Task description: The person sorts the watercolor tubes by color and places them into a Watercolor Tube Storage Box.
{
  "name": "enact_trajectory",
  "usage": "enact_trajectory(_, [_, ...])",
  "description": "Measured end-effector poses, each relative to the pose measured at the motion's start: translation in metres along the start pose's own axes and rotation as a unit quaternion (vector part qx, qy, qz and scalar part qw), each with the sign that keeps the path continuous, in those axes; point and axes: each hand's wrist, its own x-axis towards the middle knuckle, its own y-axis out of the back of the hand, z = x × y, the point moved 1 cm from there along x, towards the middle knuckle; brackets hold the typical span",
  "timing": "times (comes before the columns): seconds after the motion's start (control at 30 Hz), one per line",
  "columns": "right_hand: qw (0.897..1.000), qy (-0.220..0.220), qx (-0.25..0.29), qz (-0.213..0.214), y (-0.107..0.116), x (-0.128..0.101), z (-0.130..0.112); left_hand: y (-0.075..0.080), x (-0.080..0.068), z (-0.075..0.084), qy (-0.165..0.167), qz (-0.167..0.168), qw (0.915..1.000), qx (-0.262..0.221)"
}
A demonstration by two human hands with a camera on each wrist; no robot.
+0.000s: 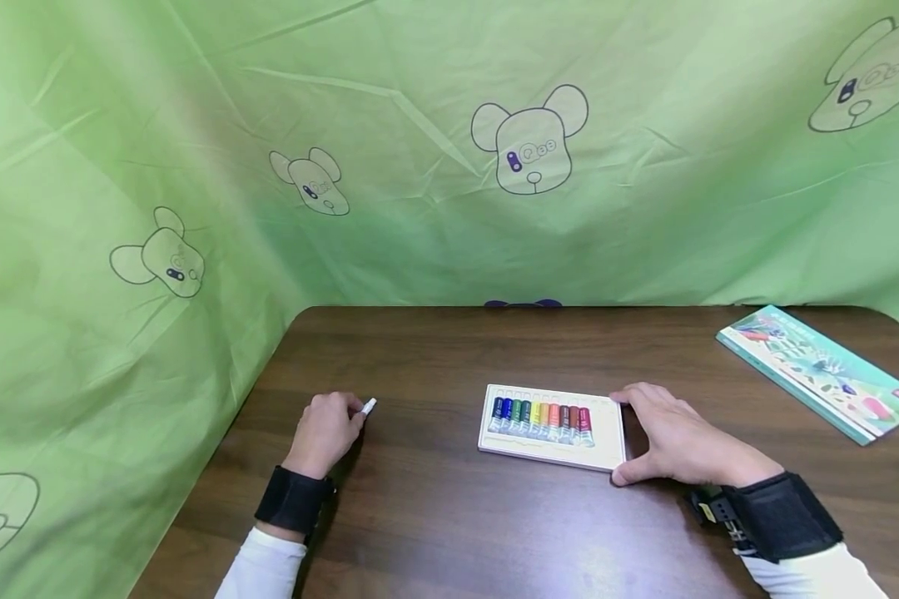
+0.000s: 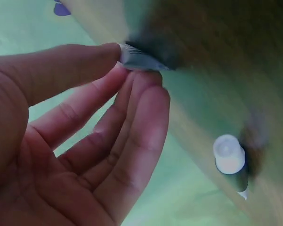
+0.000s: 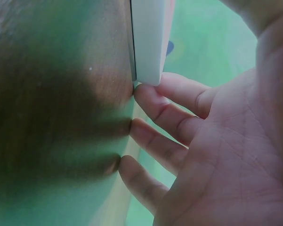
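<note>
Centrally on the table (image 1: 434, 516) lies a white tray (image 1: 551, 453) of rainbow-coloured paint tubes (image 1: 541, 418), its right edge braced by the right hand (image 1: 677, 441), fingers spread. Left hand (image 1: 324, 433) pinches a white-capped tube (image 1: 368, 407); no writing legible.

A dark brown wooden table (image 1: 449, 516) fills the lower middle of the head view. At about three o'clock on it, near the right edge, a flat teal box lid (image 1: 824, 372) printed with leaves and flowers lies at a slant. A green cloth (image 1: 419, 208) with outlined bear heads hangs behind and to the left. At twelve o'clock, a small purple thing (image 1: 523, 304) peeks over the far table edge.
</note>
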Motion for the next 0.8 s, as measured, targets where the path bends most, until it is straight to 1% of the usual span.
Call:
enact_trajectory(0.1, [1.000,0.004,-0.003,0.004,0.0008,-0.0004,0.0003,0.0005,0.0017,-0.0021,-0.002,0.005,0.9999,-0.014])
enact_trajectory(0.2, [1.000,0.006,-0.004,0.005,0.0010,-0.0005,0.0000,0.0013,0.0033,-0.0044,-0.001,0.005,0.9998,-0.017])
enact_trajectory(0.4, [1.000,0.004,0.001,0.003,-0.0003,-0.0005,-0.0003,0.0013,0.0040,-0.0080,0.017,-0.004,0.9998,-0.010])
enact_trajectory(0.63, [1.000,0.001,0.002,0.003,-0.0008,-0.0008,0.0007,-0.0003,0.0057,-0.0060,0.022,-0.007,0.9997,-0.001])
enact_trajectory(0.8, [1.000,0.001,0.003,-0.001,0.0001,-0.0001,-0.0004,-0.0017,0.0058,-0.0037,0.018,0.004,0.9998,0.005])
